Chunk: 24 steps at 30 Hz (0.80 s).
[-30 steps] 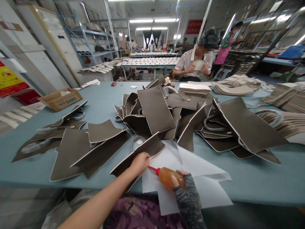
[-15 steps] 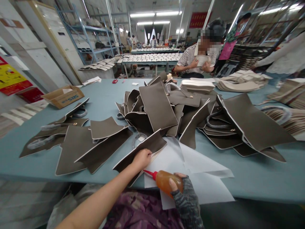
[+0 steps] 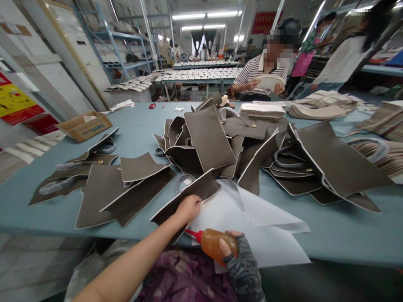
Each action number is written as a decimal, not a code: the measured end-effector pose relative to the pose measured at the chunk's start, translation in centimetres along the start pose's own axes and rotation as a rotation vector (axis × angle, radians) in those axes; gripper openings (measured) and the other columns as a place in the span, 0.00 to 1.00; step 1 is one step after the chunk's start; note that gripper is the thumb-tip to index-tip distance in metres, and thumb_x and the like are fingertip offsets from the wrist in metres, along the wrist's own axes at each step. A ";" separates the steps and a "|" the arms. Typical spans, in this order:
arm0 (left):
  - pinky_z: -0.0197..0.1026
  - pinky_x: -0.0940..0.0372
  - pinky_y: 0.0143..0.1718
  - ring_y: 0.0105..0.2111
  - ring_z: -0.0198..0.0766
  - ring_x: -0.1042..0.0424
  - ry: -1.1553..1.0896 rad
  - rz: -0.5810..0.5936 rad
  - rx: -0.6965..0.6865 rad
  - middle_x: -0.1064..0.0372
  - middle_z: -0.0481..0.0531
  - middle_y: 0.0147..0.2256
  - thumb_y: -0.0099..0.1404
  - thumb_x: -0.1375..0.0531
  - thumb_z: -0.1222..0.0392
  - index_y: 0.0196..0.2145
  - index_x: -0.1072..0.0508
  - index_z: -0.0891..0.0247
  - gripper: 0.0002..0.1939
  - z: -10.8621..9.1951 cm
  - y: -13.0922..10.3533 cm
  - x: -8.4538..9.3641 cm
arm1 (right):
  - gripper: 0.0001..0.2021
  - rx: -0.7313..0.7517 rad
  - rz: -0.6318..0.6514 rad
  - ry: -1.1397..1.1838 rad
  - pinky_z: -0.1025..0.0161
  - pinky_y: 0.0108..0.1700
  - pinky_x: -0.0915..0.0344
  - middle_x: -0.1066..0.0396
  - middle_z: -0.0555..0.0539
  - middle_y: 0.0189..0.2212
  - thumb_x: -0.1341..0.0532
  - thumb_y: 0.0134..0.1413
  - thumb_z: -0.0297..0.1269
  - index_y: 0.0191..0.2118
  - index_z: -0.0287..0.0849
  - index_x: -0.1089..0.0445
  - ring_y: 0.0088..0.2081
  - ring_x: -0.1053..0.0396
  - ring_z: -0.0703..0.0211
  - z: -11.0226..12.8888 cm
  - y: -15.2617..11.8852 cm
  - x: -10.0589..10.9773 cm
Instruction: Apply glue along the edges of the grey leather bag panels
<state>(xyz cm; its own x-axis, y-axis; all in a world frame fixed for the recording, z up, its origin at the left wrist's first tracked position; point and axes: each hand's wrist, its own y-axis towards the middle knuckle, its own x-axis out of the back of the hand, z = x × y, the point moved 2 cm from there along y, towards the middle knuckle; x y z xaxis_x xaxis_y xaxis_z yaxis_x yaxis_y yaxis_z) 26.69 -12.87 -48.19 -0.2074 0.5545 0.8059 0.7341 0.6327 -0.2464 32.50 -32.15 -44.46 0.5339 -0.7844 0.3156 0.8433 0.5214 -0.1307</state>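
My left hand is closed on a dark brown handbag panel with white edges, holding it tilted up near the table's front edge. My right hand, in a grey fingerless knit glove, is wrapped round a squeeze bottle of amber liquid, probably glue. The bottle's red nozzle points left, its tip by the panel's lower edge below my left forearm. White paper sheets lie under and right of the panel. A plastic-wrapped handle shows behind it.
More bag panels lie left, in a middle heap and right. A cardboard box stands at the back left of the blue table. Across it, a person in a striped shirt holds a pale piece.
My right hand and the bottle have shifted slightly left and down, bringing the nozzle further under my left forearm. My left hand keeps its hold. At the right, a person in white has moved left.
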 end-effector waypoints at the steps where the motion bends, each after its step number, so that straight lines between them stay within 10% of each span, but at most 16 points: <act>1: 0.36 0.37 0.41 0.38 0.39 0.28 0.002 -0.001 -0.002 0.25 0.55 0.36 0.60 0.48 0.67 0.36 0.23 0.65 0.14 0.0 0.0 0.0 | 0.15 -0.001 0.006 -0.001 0.58 0.34 0.31 0.30 0.47 0.29 0.39 0.44 0.49 0.34 0.44 0.36 0.30 0.30 0.54 0.0 0.0 0.0; 8: 0.37 0.37 0.41 0.38 0.39 0.29 0.028 0.012 -0.029 0.26 0.55 0.36 0.60 0.48 0.66 0.37 0.24 0.66 0.13 -0.2 -0.1 0.2 | 0.18 -0.243 0.199 0.146 0.56 0.32 0.31 0.27 0.47 0.27 0.37 0.38 0.52 0.32 0.44 0.35 0.28 0.29 0.51 -3.4 2.2 1.5; 17: 0.35 0.38 0.43 0.40 0.37 0.31 0.147 0.081 -0.181 0.30 0.54 0.40 0.64 0.49 0.65 0.44 0.28 0.64 0.14 0.1 -0.7 0.5 | 0.23 -0.683 0.363 0.927 0.65 0.17 0.43 0.30 0.46 0.24 0.40 0.39 0.57 0.36 0.42 0.32 0.19 0.38 0.62 -5.5 6.2 4.1; 24: 0.46 0.41 0.49 0.48 0.44 0.39 0.350 0.135 -0.363 0.41 0.54 0.55 0.64 0.52 0.70 0.52 0.36 0.59 0.20 0.2 -2.6 0.4 | 0.28 -0.768 0.281 1.430 0.71 0.21 0.42 0.28 0.43 0.31 0.28 0.20 0.37 0.37 0.41 0.30 0.29 0.34 0.58 -5.6 6.9 2.5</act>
<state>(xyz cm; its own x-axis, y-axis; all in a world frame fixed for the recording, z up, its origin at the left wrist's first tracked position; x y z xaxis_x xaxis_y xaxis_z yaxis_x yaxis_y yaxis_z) 24.60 -14.19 -47.38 0.0876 0.3653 0.9268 0.9292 0.3054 -0.2082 40.00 -32.35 -49.81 -0.0808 -0.5819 -0.8092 0.3149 0.7554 -0.5747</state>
